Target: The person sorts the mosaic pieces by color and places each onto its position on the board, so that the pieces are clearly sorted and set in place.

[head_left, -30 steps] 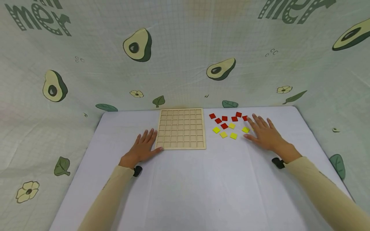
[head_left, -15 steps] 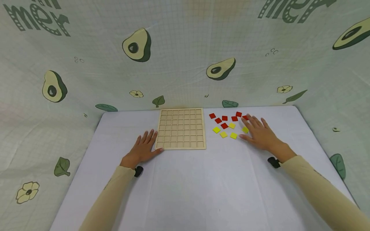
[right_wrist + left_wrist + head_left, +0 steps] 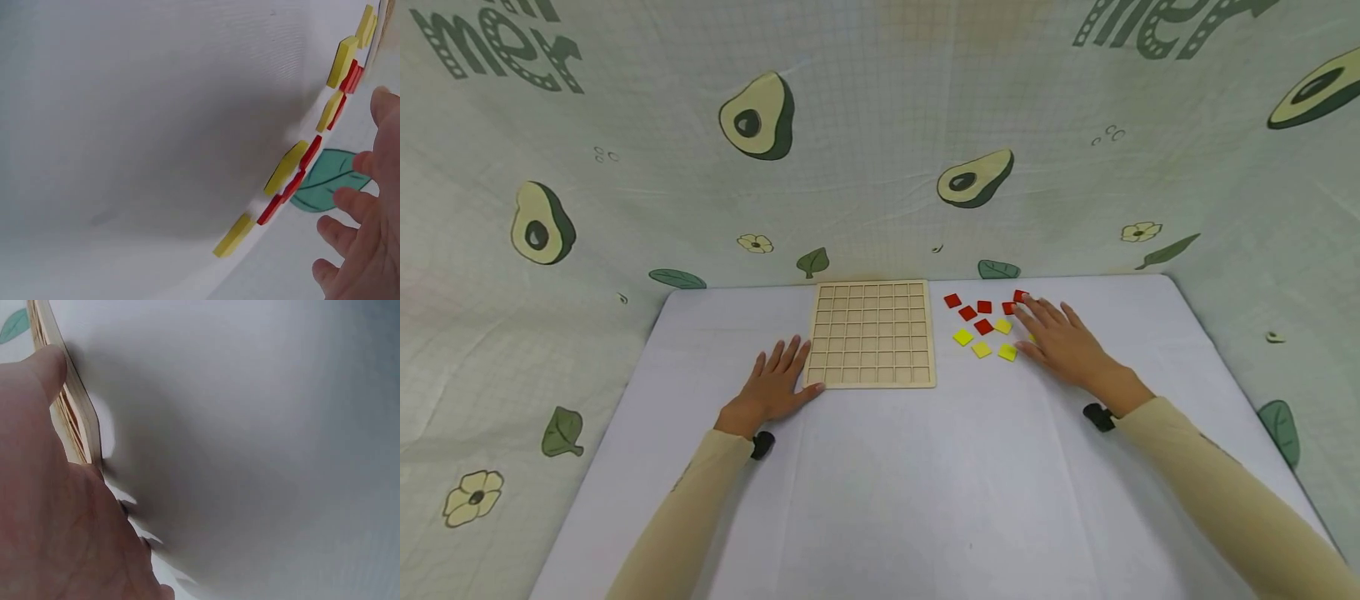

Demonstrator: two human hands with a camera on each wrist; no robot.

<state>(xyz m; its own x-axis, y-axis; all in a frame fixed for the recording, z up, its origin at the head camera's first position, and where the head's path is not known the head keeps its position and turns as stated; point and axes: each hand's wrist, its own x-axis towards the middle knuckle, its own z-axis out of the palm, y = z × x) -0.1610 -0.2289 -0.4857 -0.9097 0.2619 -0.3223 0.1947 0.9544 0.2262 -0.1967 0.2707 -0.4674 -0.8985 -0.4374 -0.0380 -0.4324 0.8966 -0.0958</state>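
A light wooden grid board (image 3: 872, 335) with square recesses lies flat at the back middle of the table. My left hand (image 3: 766, 392) rests at its left side, fingers spread; in the left wrist view the thumb (image 3: 49, 369) touches the board's edge. To the right of the board several small square tiles lie scattered, red ones (image 3: 983, 327) mostly behind and yellow ones (image 3: 963, 337) in front. Over the right end of this group is my right hand (image 3: 1067, 348), palm down with spread fingers, hiding some tiles. The right wrist view shows its fingers (image 3: 353, 203) apart from the tiles, holding nothing.
A white cloth covers the table (image 3: 910, 483). Behind it and along the sides hangs a pale curtain (image 3: 865, 167) printed with avocados, leaves and flowers. Each wrist wears a small black device, such as the one (image 3: 1099, 417) on the right.
My right hand has moved left over the tiles, covering the rightmost ones and leaving others in sight. The left hand, the board and the visible tiles have stayed in place.
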